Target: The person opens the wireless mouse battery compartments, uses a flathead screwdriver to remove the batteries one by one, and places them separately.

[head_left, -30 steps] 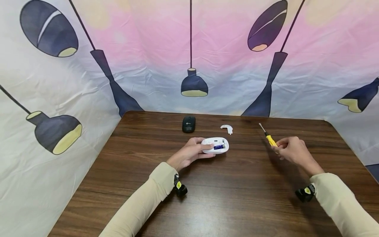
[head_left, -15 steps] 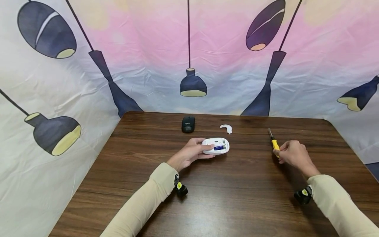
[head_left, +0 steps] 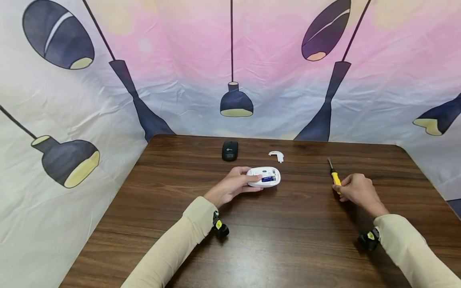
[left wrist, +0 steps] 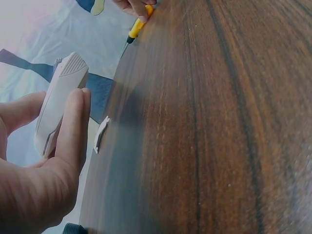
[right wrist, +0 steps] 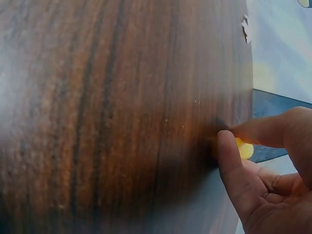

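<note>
My left hand (head_left: 234,185) grips a white computer mouse (head_left: 254,183), its underside turned up and its battery bay uncovered. A blue battery (head_left: 267,179) lies in that bay, near the thumb tip. In the left wrist view the mouse (left wrist: 61,97) is seen edge-on between thumb and fingers, held above the table. Over to the right, my right hand (head_left: 360,193) pinches the yellow handle of a screwdriver (head_left: 336,180) low at the tabletop, its metal shaft pointing away. The right wrist view shows only a bit of the yellow handle (right wrist: 246,149); the fingers hide the rest.
A white battery cover (head_left: 278,155) lies on the brown wooden table (head_left: 273,240) beyond the white mouse. Left of the cover sits a black mouse (head_left: 229,151). Behind the table's far edge hangs a cloth printed with lamps (head_left: 236,102).
My right hand has brought the screwdriver down and slightly toward me, its shaft swinging to point more straight away. The left hand keeps holding the white mouse in nearly the same place.
</note>
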Demonstrator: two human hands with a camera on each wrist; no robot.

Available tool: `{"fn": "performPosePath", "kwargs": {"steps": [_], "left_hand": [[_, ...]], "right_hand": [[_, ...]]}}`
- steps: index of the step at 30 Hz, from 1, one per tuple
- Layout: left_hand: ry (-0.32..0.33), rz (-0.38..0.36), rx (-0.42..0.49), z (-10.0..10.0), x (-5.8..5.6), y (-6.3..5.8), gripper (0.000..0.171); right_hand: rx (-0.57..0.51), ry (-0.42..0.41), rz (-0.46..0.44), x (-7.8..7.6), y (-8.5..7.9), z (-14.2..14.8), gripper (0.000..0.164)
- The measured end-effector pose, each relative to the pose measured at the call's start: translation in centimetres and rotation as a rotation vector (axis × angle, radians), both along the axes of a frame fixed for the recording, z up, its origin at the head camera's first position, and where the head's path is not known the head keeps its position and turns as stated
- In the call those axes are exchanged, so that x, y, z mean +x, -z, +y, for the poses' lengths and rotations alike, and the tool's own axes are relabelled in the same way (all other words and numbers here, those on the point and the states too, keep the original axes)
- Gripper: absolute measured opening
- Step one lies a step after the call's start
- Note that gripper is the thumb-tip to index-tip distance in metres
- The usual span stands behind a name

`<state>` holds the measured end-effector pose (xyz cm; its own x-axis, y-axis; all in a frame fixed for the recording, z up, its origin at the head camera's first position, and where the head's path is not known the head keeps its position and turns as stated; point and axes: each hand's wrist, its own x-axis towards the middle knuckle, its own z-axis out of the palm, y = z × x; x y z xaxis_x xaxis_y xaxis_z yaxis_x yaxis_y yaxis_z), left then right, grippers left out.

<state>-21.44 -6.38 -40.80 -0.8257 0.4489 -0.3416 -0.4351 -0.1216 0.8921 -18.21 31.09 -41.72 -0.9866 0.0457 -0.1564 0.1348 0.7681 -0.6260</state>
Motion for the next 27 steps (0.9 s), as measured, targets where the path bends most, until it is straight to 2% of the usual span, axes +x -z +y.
{"fn": "performPosePath", "kwargs": {"steps": [11,16,22,27], "left_hand": [[-0.007,-0.011,-0.008,0.1,-0.1,-0.1,0.048],[0.0,-0.01,-0.006,0.1,-0.1,-0.1,0.049],[-0.006,-0.014,-0.005,0.2,0.0,-0.2,0.051],[-0.013,-0.02,-0.008,0.3,0.0,-0.1,0.051]], "right_hand": [[0.029,-0.019,-0.062,0.1,-1.1,0.5,0.046],[0.084,-0.045,-0.059,0.4,-2.1,0.5,0.05],[0.174,-0.082,0.075,0.3,-3.1,-0.3,0.045],[0.162,-0.127,0.158,0.5,-3.9,-2.5,0.032]]}}
